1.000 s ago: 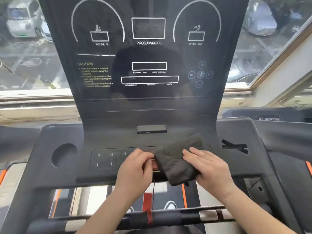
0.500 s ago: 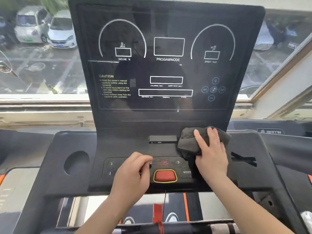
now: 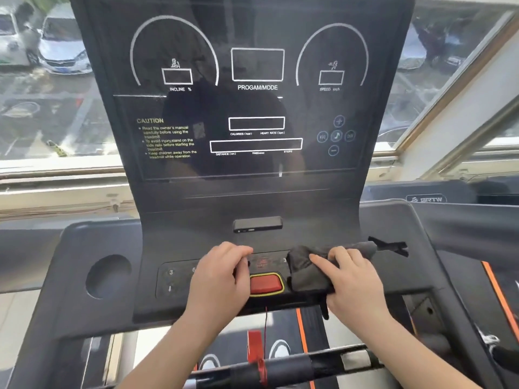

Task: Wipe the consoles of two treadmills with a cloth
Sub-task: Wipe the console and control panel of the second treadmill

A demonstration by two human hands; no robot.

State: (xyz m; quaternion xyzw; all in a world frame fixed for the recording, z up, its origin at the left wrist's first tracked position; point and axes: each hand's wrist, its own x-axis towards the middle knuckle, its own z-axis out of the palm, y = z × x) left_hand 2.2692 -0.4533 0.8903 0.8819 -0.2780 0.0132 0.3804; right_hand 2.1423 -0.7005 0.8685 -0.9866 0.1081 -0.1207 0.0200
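A black treadmill console [image 3: 196, 228] fills the view, with an upright display panel [image 3: 252, 108] and a lower button panel. My right hand [image 3: 351, 279] presses a dark grey cloth [image 3: 306, 270] onto the button panel, just right of the red stop button [image 3: 265, 284]. My left hand [image 3: 222, 273] rests on the button panel left of the stop button, fingers curled down, holding nothing. A second treadmill's console [image 3: 427, 199] shows partly at the right, behind this one.
A round cup holder [image 3: 108, 276] sits at the console's left. A slot [image 3: 390, 245] lies right of the cloth. A red safety cord [image 3: 265, 327] hangs below the stop button. A handlebar [image 3: 280, 369] crosses the bottom. Windows stand behind.
My right hand has drawn the cloth down and left from beside the small port to the button panel near the stop button. The left hand has stayed put.
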